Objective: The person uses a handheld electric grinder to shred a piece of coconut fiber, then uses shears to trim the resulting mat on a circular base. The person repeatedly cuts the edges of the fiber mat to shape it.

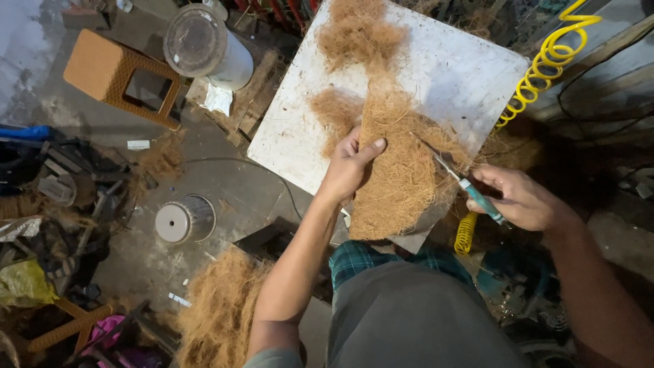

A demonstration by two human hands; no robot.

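A mat of brown coconut fibre [397, 170] lies over the near corner of a white work board [446, 75]. My left hand [349, 165] grips the mat's left edge, thumb on top. My right hand [521, 197] holds a thin tool with a teal handle [480, 197], its metal tip poking into the fibre's right side. More loose fibre [357, 34] sits at the board's far end.
A yellow coiled hose [545, 65] hangs right of the board. On the floor to the left are a brown plastic stool [122, 78], a white cylinder container [208, 48], a small grey bucket [184, 219] and a fibre heap [221, 310].
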